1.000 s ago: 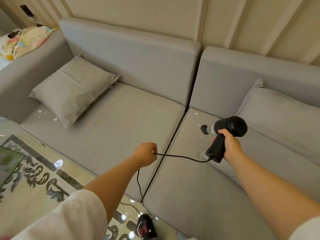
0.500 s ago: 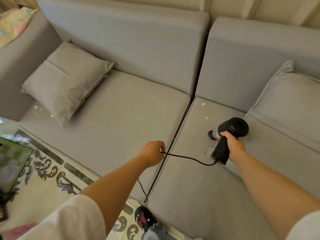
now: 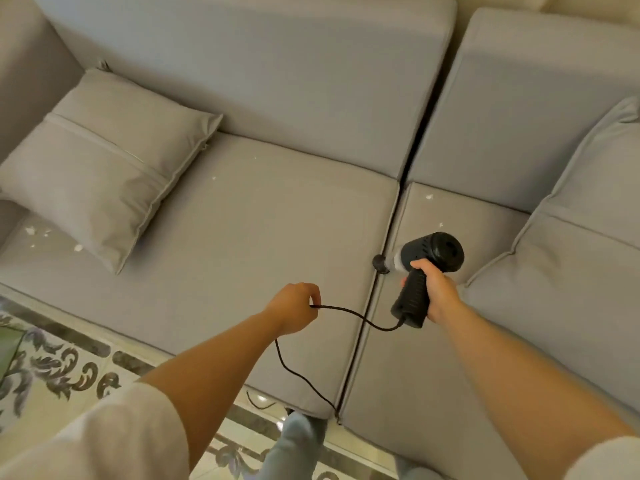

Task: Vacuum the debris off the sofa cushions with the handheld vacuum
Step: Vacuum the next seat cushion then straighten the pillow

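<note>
Vacuum (image 3: 427,263) gripped by its handle in right hand (image 3: 437,292), nozzle low over seam between seat cushions (image 3: 242,237), while left hand (image 3: 294,308) pinches cord (image 3: 360,318) up, likely keeping it clear of scattered white debris (image 3: 429,196).

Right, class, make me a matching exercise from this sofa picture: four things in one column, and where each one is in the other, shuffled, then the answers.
Things
1. handheld vacuum
2. power cord
3. left throw pillow
4. cluster of white debris

Places
A. pinched in the left hand
B. on the seat cushion's far left end, beside the pillow's corner
C. gripped by its handle in the right hand
D. leaning in the sofa's left corner

Pairs: 1-C, 2-A, 3-D, 4-B
</note>
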### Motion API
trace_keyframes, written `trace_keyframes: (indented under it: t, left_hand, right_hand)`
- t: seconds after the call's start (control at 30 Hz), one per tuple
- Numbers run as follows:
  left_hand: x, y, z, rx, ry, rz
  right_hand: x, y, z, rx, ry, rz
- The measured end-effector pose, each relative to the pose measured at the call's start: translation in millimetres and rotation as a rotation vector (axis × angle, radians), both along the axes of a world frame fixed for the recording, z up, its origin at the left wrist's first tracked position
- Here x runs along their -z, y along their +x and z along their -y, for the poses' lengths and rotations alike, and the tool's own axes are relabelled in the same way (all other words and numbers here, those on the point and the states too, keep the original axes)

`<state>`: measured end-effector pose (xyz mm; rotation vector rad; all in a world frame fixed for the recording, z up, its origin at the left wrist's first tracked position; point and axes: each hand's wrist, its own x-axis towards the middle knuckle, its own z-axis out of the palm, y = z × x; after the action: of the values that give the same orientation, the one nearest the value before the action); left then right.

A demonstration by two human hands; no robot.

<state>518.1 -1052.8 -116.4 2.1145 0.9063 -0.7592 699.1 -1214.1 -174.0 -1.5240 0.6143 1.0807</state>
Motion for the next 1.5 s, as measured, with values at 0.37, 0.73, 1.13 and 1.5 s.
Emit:
trace_keyframes:
  t: [0.37, 0.73, 1.13, 1.5]
  left_hand:
    - [0.0, -9.5, -52.8, 0.086, -0.090, 0.109]
    - [-3.8, 36.8, -27.6, 0.066, -0.073, 0.125]
    - [3.2, 129.0, 46.8, 0.098, -0.047, 0.074]
    - [8.1, 154.5, 56.1, 0.086, -0.009, 0.071]
  right_hand:
    - [3.8, -36.9, -31.3, 0.220, -0.041, -0.008]
    - [-12.2, 8.8, -18.1, 0.202, 0.004, -0.046]
    - [-19.6, 122.9, 51.0, 0.230, 0.088, 0.162]
    - [5.2, 136.5, 62.7, 0.215, 0.053, 0.175]
